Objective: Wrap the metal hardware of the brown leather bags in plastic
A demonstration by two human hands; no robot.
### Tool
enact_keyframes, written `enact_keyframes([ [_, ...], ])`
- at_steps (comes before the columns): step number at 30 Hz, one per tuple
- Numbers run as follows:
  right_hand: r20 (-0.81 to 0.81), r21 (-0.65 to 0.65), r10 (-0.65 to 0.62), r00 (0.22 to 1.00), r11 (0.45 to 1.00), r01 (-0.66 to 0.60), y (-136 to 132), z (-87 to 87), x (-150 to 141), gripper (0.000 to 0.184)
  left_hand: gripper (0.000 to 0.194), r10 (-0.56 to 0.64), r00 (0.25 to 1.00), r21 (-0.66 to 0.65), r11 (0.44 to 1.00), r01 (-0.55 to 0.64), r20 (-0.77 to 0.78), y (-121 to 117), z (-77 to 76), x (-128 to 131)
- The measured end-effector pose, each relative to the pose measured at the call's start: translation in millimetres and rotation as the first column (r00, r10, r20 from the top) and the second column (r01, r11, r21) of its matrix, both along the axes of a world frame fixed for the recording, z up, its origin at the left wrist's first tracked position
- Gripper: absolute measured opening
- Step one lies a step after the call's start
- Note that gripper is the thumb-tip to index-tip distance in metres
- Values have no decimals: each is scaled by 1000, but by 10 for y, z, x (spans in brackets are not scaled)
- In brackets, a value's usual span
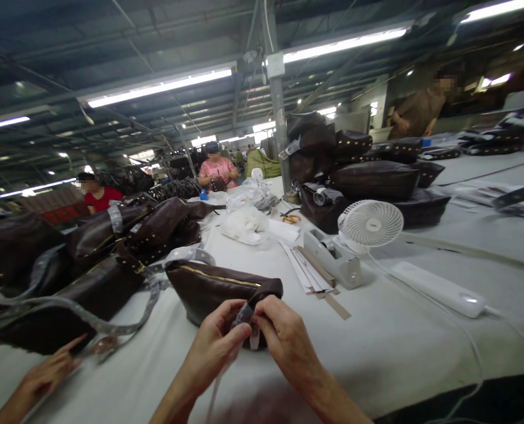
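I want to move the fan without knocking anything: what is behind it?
Behind the white fan, dark brown bags are piled on the table. The fan covers part of the lower ones, so whatever lies directly behind it cannot be seen.

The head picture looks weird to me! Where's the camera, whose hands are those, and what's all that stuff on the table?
No robot here! A person wears the camera on their head, so you look forward and down at their two bare hands. Their left hand pinches a dark strip with clear plastic by a brown bag with a gold zipper. Their right hand is at the same spot; exactly what it grips is hard to see. The hand at far left is somebody else's. On the white table are more brown bags and a white fan.
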State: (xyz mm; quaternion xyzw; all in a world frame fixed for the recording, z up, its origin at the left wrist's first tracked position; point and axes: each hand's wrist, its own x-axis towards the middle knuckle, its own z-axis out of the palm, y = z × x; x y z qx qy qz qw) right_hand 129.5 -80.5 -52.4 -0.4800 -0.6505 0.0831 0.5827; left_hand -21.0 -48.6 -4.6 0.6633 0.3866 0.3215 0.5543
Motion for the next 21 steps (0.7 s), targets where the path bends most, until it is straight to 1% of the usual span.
enact_keyframes([
  [2, 35, -35, 37, 999, 999, -36, 4, -1, 39, 20, 43, -30, 998, -125, 992, 37, 57, 6, -23, -31],
  [3, 56, -53, 54, 997, 997, -52, 5, -1, 58, 20, 45, -44, 994, -196, 979, 63, 100, 15, -41, -49],
  [5, 81, -68, 78, 994, 995, -73, 3, -3, 88, 21, 48, -57, 973, -329, 935, 131, 223, 49, -84, -84],
  [7, 69, -49, 90, 994, 995, -87, -6, -16, 99, 19, 48, -47, 944, -409, 893, 187, 327, 101, -129, -108],
  [8, 56, -32, 90, 994, 996, -88, -13, -28, 97, 17, 45, -36, 936, -429, 882, 195, 351, 130, -147, -113],
  [10, 31, 2, 66, 997, 998, -66, -27, -69, 78, 13, 40, 0, 934, -448, 877, 172, 358, 184, -170, -107],
  [14, -32, 49, -62, 998, 997, 64, -36, -172, 21, 15, 34, 43, 942, -438, 892, 115, 334, 244, -160, -48],
  [16, -49, 40, -99, 994, 994, 101, -33, -218, 12, 12, 33, 57, 951, -445, 891, 89, 304, 251, -152, -12],
  [17, -30, 32, -102, 994, 994, 103, -34, -243, 19, 9, 34, 71, 956, -453, 889, 69, 286, 250, -153, 4],
  [19, 55, 48, -98, 994, 994, 95, -40, -312, 66, 8, 34, 107, 963, -461, 887, 20, 247, 241, -170, 31],
  [21, 151, 132, -134, 979, 985, 114, -33, -416, 155, 12, 32, 120, 969, -459, 888, -7, 218, 240, -201, 48],
])
